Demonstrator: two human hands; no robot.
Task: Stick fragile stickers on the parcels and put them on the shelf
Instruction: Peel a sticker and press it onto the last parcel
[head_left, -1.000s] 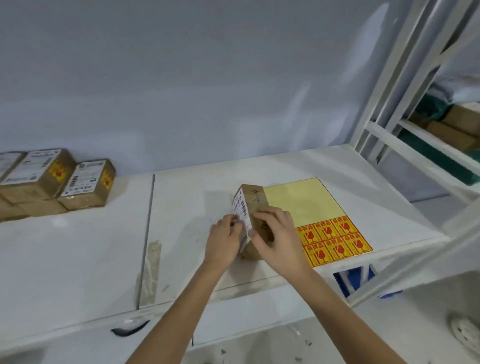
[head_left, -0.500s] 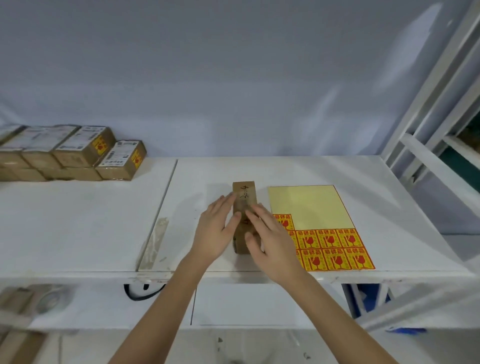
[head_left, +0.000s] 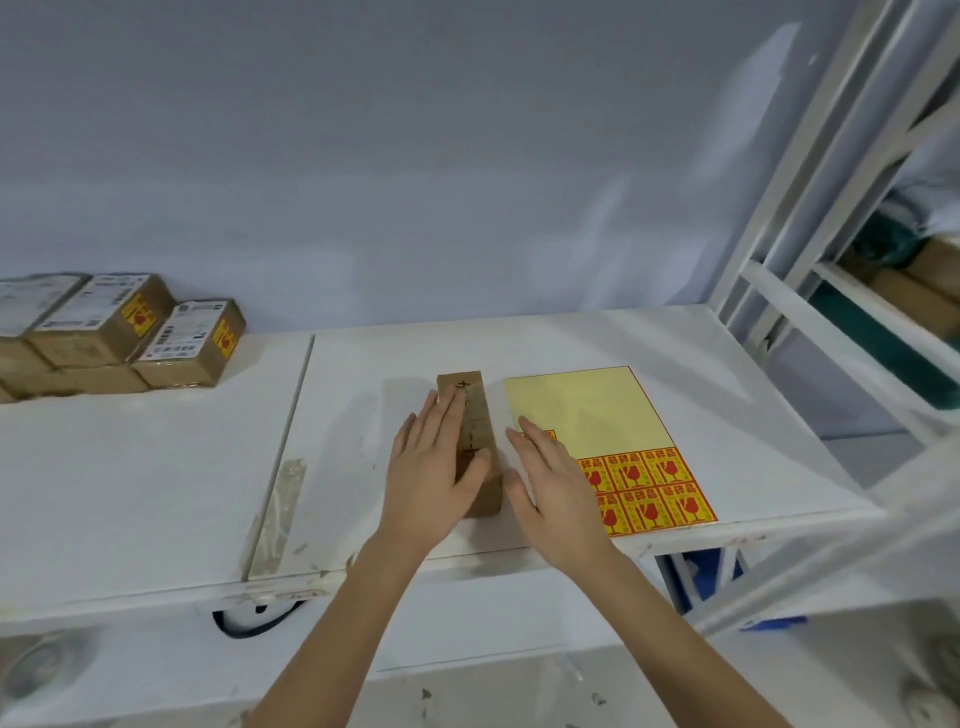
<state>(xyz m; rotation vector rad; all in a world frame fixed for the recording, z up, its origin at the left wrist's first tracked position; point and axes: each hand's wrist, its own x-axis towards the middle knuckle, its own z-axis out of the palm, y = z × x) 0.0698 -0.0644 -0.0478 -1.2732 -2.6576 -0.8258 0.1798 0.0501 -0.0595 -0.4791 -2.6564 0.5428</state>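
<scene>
A narrow brown cardboard parcel (head_left: 474, 415) stands on its side on the white table (head_left: 156, 467), near the front edge. My left hand (head_left: 434, 467) lies flat against the parcel's left face and top, fingers straight. Just right of the parcel, my right hand (head_left: 556, 488) hovers with straight fingers over the left edge of the yellow sticker sheet (head_left: 587, 410). Red-and-yellow fragile stickers (head_left: 649, 488) fill the sheet's near part; its far part is bare backing.
Several labelled brown parcels (head_left: 109, 332) bearing fragile stickers are stacked at the table's far left. A white metal shelf frame (head_left: 831, 291) stands at the right, with more parcels (head_left: 914, 296) on it. A taped seam (head_left: 280, 499) crosses the tabletop.
Both hands let go of the parcel they gripped. The left one now lies flat on it, and the right one has slid off to the right over the sticker sheet.
</scene>
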